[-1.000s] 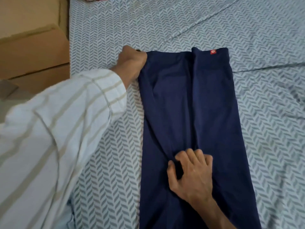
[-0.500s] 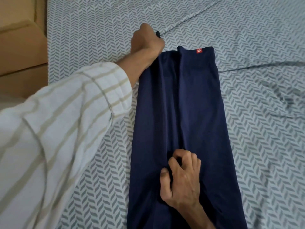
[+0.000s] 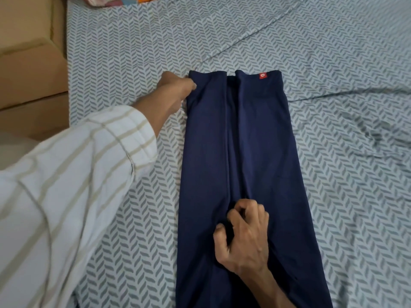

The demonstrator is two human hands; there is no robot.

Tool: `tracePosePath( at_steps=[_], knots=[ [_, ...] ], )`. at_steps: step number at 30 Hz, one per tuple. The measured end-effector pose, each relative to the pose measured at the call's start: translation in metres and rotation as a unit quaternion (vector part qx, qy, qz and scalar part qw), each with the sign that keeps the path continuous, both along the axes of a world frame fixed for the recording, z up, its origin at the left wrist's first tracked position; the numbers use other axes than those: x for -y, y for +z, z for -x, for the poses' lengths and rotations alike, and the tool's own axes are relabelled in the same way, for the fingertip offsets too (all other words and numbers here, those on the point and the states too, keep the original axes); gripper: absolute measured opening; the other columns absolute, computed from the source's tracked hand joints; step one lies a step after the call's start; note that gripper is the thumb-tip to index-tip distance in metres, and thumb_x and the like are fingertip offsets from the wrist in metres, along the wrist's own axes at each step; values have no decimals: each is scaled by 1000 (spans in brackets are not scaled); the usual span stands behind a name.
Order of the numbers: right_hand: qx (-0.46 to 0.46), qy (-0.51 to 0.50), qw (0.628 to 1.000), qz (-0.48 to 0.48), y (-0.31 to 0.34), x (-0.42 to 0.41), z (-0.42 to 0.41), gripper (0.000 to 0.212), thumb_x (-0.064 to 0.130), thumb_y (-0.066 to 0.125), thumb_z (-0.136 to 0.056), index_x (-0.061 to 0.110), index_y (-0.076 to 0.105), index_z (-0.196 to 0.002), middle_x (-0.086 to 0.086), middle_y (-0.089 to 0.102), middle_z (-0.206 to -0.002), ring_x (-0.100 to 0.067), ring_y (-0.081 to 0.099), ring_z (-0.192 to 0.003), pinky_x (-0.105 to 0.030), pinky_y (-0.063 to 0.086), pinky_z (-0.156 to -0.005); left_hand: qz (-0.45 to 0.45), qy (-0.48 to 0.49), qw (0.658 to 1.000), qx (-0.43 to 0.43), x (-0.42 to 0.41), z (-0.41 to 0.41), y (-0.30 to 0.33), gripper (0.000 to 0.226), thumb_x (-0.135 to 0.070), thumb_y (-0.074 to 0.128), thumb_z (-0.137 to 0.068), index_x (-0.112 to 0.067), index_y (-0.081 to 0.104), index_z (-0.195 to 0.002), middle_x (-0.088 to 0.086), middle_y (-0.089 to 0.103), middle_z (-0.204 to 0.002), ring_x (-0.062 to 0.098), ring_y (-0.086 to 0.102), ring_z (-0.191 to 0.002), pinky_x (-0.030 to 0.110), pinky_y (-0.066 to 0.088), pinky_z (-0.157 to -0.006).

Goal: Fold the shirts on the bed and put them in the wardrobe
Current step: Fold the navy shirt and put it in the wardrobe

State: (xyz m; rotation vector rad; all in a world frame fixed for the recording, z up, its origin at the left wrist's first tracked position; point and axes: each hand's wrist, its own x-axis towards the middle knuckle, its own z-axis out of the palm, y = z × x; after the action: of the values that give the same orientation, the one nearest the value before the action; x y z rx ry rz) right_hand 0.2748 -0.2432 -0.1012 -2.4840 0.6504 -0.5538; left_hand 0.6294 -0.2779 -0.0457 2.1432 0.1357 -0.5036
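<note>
Navy blue cotton shirt (image 3: 244,163) lying folded into a long strip on the grey herringbone-patterned bed (image 3: 333,63), left hand (image 3: 175,90) gripping its far left corner with curled fingers, right hand (image 3: 242,238) pinching the middle fold, small red tag (image 3: 262,75) showing at the far edge.

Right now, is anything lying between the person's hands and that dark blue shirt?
Nothing visible. The left hand grips the navy shirt at its far left corner, and the right hand pinches its middle fold.
</note>
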Motion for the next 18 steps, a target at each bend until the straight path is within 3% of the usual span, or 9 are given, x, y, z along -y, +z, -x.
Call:
tracePosePath(
  at_steps=[3,8,11,13,16,18],
  knots=[
    [2,3,1000,4,-2,0,1,21,31,55,-70,12,57,-60,-1,51,-92,-17,43,-79,-36,39,-69,38,28,999,0,9,-8,-3,34,-6,66,-80,-2,60,-113,2,65,-91,12,61,-73,22,54,-55],
    [0,1,1000,5,-7,1,0,20,29,54,-67,12,56,-57,-1,52,-91,-15,43,-79,-32,38,-70,51,66,996,32,15,-20,-17,45,-4,57,-80,-1,62,-124,10,69,-114,16,66,-86,19,44,-50],
    [-7,3,1000,12,-9,2,0,20,29,54,-66,12,57,-57,-1,52,-91,-15,43,-79,-30,36,-71,36,56,996,55,16,-23,-22,29,-4,52,-84,-4,66,-108,4,69,-105,9,54,-65,19,38,-46],
    [-13,3,1000,15,-10,4,0,20,29,54,-67,12,57,-57,-1,52,-91,-15,42,-80,-29,35,-71,18,30,997,71,9,-12,-16,15,-11,56,-86,-13,65,-97,2,68,-97,14,61,-73,21,45,-56],
    [-26,8,999,18,-7,3,0,21,30,54,-69,12,57,-59,-2,51,-91,-16,41,-80,-31,34,-71,-10,-27,988,149,-27,24,-4,36,-23,65,-85,-21,56,-120,1,64,-113,17,61,-100,29,51,-90],
    [-39,12,999,20,-5,3,0,22,31,53,-70,11,58,-61,-2,51,-92,-17,40,-81,-33,36,-71,-39,-52,975,210,-63,62,1,44,-21,66,-83,-17,56,-126,7,63,-115,24,61,-106,37,50,-96]
  ],
)
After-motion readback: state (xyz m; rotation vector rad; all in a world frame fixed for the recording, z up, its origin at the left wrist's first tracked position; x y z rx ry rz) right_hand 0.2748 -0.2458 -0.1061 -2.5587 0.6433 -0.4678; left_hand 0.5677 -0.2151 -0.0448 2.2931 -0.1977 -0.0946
